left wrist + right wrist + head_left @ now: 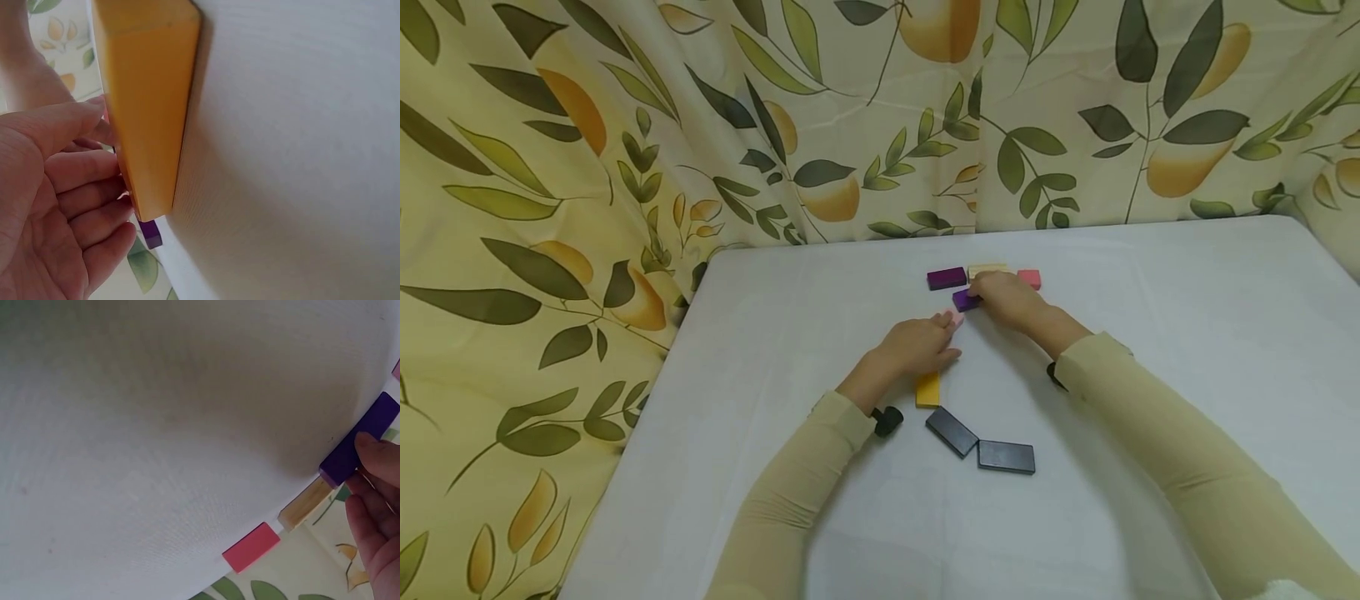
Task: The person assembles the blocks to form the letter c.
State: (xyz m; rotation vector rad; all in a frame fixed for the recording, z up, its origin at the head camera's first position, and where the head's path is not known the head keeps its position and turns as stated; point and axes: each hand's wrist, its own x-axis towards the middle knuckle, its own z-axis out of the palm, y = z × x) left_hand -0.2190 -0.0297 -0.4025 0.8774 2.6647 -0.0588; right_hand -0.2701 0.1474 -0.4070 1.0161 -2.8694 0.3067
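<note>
My right hand [1009, 298] pinches a purple block [369, 434] between thumb and fingers at the far part of the white table [1150, 333]. Just nearer, my left hand [917, 346] touches a light pink block [956, 320] with its fingertips, its thumb held apart. Much of that pink block is hidden by the fingers. Close below the left hand lies a yellow block [928, 390], large in the left wrist view [150, 112]. Two dark grey blocks [952, 432] continue the curved row from it, meeting at their corners.
Behind the right hand lie a dark purple block [947, 278], a cream block [987, 269] partly covered by the hand, and a coral pink block [1030, 278]. A leaf-patterned curtain [850, 125] hangs along the table's back and left edges.
</note>
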